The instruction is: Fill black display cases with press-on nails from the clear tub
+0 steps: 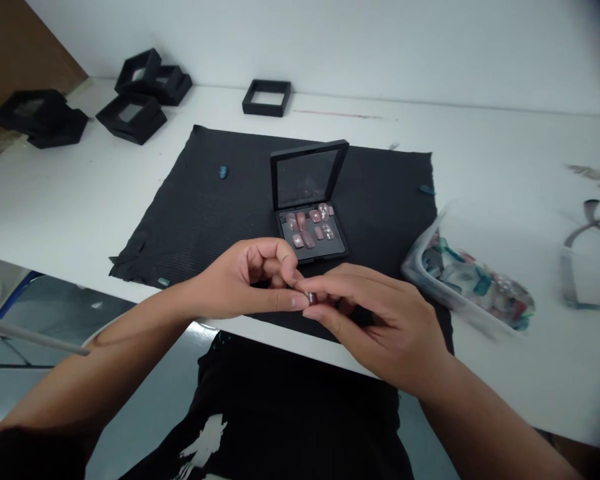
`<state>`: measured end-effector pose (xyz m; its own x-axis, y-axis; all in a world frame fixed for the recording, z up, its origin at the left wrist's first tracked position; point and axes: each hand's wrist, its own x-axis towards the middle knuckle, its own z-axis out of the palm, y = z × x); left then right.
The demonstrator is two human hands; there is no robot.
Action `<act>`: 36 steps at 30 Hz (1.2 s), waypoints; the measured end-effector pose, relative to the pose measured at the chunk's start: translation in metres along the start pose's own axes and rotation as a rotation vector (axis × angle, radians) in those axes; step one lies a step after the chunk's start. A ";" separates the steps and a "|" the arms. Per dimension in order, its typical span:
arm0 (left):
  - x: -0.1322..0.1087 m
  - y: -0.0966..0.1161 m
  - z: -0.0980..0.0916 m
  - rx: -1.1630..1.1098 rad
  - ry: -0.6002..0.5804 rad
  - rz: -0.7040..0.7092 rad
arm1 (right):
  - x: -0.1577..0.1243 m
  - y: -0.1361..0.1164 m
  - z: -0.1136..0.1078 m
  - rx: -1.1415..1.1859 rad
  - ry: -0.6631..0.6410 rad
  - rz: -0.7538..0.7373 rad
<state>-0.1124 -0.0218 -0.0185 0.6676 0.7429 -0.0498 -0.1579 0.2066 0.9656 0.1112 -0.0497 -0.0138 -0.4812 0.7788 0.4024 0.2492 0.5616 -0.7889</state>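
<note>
My left hand (253, 280) and my right hand (380, 317) meet in front of the black mat's near edge. Between their fingertips they pinch one small press-on nail (311, 298), brownish pink with a pale mark; both hands touch it. Just beyond stands a black display case (320, 252) with its lid raised and a clear window in the lid. Several pinkish press-on nails (307, 239), some with white stars, lie in rows inside the case. My fingers partly cover the case's near left corner.
The black mat (380, 193) carries a blue nail (223, 172) and a teal piece (164, 282). To the right are a clear plastic tub (420, 267) of assorted nails and glasses (570, 267). Black frames (130, 117) are stacked back left; another frame (267, 110) lies behind the mat.
</note>
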 end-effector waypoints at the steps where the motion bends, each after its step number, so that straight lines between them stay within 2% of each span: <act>1: 0.001 0.000 0.001 0.013 -0.003 0.022 | 0.000 0.000 0.000 -0.023 0.024 -0.009; 3: 0.001 0.002 0.003 0.076 0.000 0.074 | 0.002 0.002 0.000 -0.099 0.165 0.003; 6: 0.000 0.005 0.006 0.207 -0.026 0.089 | 0.006 0.009 0.000 -0.259 0.499 0.143; 7: -0.001 0.006 0.006 0.238 -0.039 0.079 | 0.008 0.012 0.000 -0.308 0.542 0.188; 8: -0.002 0.006 0.006 0.260 -0.045 0.071 | 0.010 0.016 -0.001 -0.356 0.531 0.220; 11: -0.005 0.008 0.005 0.309 0.001 0.091 | 0.015 0.029 -0.004 -0.482 0.347 0.244; 13: -0.008 0.008 0.002 0.337 0.047 0.137 | 0.017 0.036 -0.008 -0.523 0.270 0.275; 17: -0.010 0.009 -0.003 0.382 0.146 0.238 | 0.024 0.047 -0.015 -0.514 0.192 0.339; 20: -0.011 0.008 -0.004 0.423 0.164 0.235 | 0.029 0.052 -0.020 -0.467 0.160 0.369; 25: -0.011 0.005 -0.005 0.480 0.122 0.202 | 0.031 0.059 -0.026 -0.365 0.147 0.378; 32: -0.008 0.004 -0.008 0.538 0.217 0.269 | 0.026 0.058 -0.029 -0.266 0.238 0.487; 36: -0.004 0.000 -0.012 0.667 0.313 0.378 | 0.028 0.058 -0.024 -0.302 0.268 0.445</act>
<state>-0.1233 -0.0174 -0.0217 0.4073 0.8494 0.3354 0.1992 -0.4411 0.8751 0.1324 0.0114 -0.0374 -0.0564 0.9787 0.1975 0.6247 0.1889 -0.7577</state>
